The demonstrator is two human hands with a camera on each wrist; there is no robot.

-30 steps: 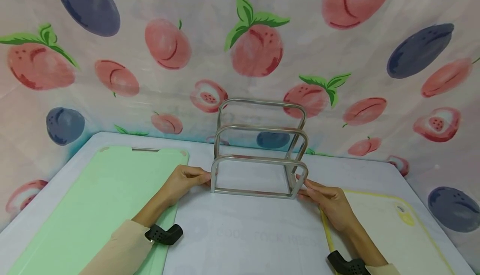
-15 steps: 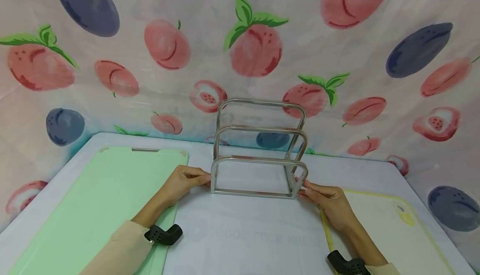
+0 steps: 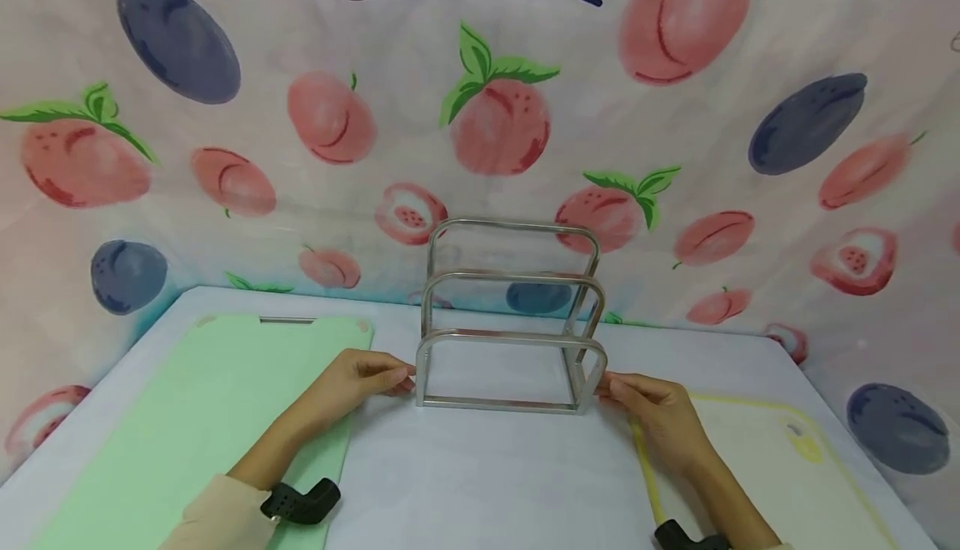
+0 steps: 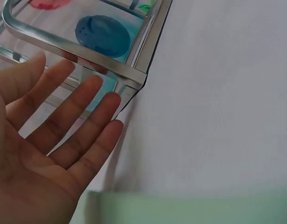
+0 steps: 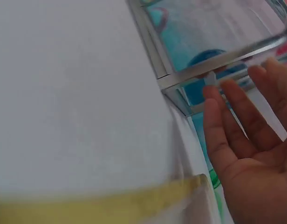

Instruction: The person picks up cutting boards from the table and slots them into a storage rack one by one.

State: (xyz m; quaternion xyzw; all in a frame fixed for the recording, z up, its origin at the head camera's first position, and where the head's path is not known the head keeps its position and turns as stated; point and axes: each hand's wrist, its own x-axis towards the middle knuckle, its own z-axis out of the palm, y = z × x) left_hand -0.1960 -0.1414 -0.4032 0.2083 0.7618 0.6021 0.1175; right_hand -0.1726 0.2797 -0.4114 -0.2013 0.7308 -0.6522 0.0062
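Observation:
A silver metal rack [image 3: 510, 337] with three rounded upright loops stands on the white table, near the patterned backdrop. My left hand [image 3: 360, 382] is at its left side, fingertips right at the front post. In the left wrist view, that hand [image 4: 50, 154] has its palm showing and its fingers extended and apart beside the rack's bar [image 4: 73, 49]. On the opposite side, my right hand [image 3: 660, 417] has its fingertips at the rack's lower right corner. The right wrist view shows this hand [image 5: 255, 172] with fingers extended, close to the metal frame [image 5: 218, 60]. Neither hand grips anything.
A light green cutting board [image 3: 180, 425] lies flat at the left, under my left forearm. At the right lies a white cutting board [image 3: 757, 450] with a yellow rim, under my right forearm. The fruit-print backdrop [image 3: 420, 142] rises behind the table [image 3: 480, 483].
The head view has tilted up a little, so the scene sits lower. My right fingers have drawn back from behind the rack's corner post, and my left hand has eased slightly off its side.

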